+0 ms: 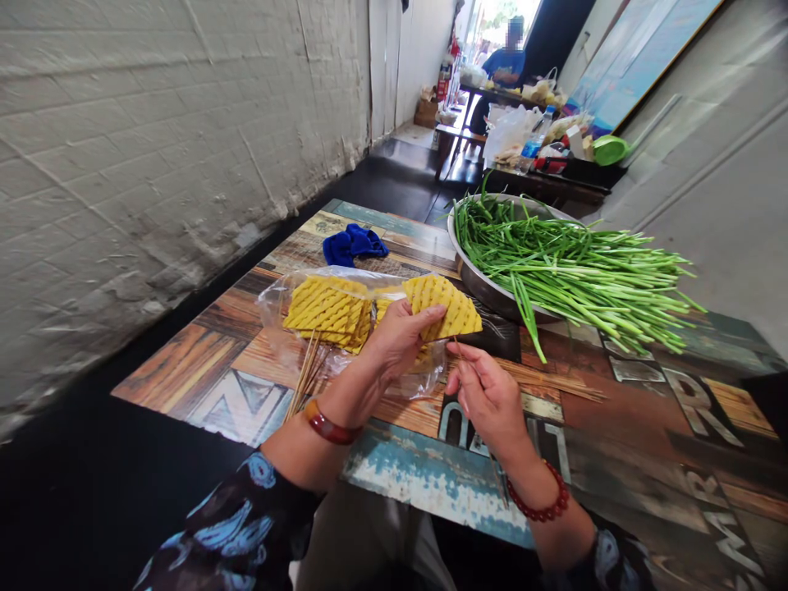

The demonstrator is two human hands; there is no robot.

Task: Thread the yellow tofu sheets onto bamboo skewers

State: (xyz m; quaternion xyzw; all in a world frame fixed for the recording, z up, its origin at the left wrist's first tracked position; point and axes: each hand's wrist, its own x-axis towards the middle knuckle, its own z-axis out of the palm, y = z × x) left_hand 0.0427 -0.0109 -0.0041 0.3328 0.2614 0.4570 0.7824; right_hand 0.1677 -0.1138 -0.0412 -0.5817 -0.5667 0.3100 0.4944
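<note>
My left hand [397, 332] pinches a flat yellow slice with ridged scoring [446, 305], which looks like scored tofu, between thumb and fingers. In my right hand [486, 394] a thin wooden skewer [497, 480] is gripped, its tip at the slice's lower edge; whether it has gone in I cannot tell. More yellow slices [326, 308] lie stacked on a clear plastic bag [274, 300] beyond my left wrist. Several loose skewers [304, 369] rest beside the stack on the left, and another bundle of skewers [554, 377] lies right of my right hand.
A metal basin [471, 267] heaped with long green stalks [572, 263] stands at the table's right back. Behind the bag lies a blue cloth [354, 244]. A wall [185, 148] runs along the left. Farther off, a person [506, 61] is at a cluttered table.
</note>
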